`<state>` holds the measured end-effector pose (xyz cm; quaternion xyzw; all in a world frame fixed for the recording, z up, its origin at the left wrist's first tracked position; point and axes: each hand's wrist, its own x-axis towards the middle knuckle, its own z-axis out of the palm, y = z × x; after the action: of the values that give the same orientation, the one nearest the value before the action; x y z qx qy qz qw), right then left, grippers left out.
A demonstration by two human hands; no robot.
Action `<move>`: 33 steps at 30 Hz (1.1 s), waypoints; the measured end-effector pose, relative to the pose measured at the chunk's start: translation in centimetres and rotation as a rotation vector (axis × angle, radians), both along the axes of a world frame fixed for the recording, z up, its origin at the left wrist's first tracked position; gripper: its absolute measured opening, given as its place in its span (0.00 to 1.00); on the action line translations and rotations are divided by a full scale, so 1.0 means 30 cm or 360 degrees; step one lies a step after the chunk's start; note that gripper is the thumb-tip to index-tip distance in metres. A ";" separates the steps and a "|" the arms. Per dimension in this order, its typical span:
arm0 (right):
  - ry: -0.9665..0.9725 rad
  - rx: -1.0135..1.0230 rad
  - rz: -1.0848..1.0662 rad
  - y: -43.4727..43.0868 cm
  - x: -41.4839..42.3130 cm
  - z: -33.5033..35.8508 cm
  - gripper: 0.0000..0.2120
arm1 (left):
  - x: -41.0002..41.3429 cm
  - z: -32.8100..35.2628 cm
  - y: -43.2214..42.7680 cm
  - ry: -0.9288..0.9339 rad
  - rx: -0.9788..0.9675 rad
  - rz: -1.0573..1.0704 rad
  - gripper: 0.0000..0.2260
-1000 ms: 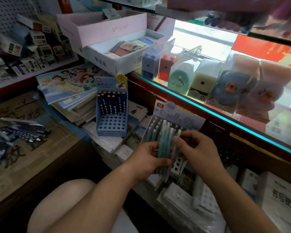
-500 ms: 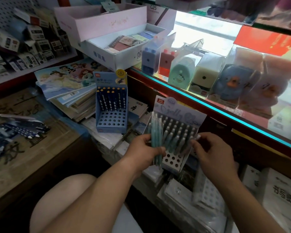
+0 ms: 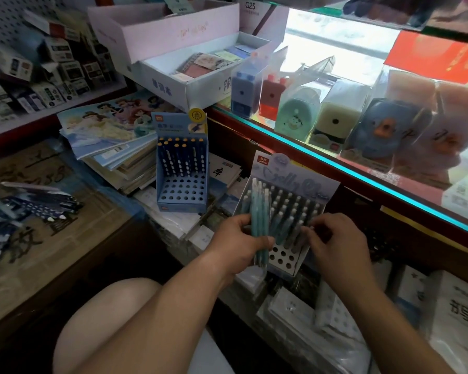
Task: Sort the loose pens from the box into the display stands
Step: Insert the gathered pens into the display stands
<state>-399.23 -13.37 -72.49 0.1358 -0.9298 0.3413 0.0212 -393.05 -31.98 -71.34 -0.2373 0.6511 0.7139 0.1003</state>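
My left hand (image 3: 237,240) grips a bundle of teal pens (image 3: 258,217) upright, just left of a white display stand (image 3: 284,259) with a pale blue header card. Several teal pens stand in that stand's back rows; its front holes are bare. My right hand (image 3: 333,238) is at the stand's right side, fingertips curled at the pens in it; whether it pinches one is unclear. A second, blue display stand (image 3: 183,190) sits farther left with one back row of dark pens. Loose dark dotted pens (image 3: 38,205) lie on the cardboard box at the left.
A glass counter (image 3: 362,168) with a lit teal edge runs along the right, carrying boxed pencil sharpeners (image 3: 295,109). Stacked notebooks (image 3: 111,147) lie behind the blue stand. White boxes (image 3: 454,314) crowd the lower right. My knee (image 3: 114,319) is below.
My left hand and its pen bundle have shifted left, off the front of the white stand. My right hand has moved right and down to the stand's right side.
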 end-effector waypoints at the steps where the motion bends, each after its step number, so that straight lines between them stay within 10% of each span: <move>1: -0.0036 0.0008 -0.0008 -0.002 -0.002 0.001 0.04 | 0.001 0.001 0.000 -0.0006 0.0003 -0.0007 0.16; 16: -0.0646 -0.0659 0.0228 -0.133 0.005 0.151 0.05 | 0.041 0.035 -0.014 0.0116 -0.0064 -0.0342 0.16; 24: -0.0292 -0.0638 0.0206 -0.204 -0.015 0.132 0.02 | 0.089 0.019 -0.150 0.0088 -0.0176 0.0469 0.12; 33: 0.0243 -0.0043 0.0395 -0.291 -0.023 0.049 0.06 | 0.116 0.006 -0.183 0.0047 -0.0045 0.0513 0.13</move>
<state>-399.93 -22.11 -71.03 0.2750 -0.8970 0.3424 0.0513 -389.58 -37.47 -71.17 -0.3297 0.6159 0.7150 -0.0285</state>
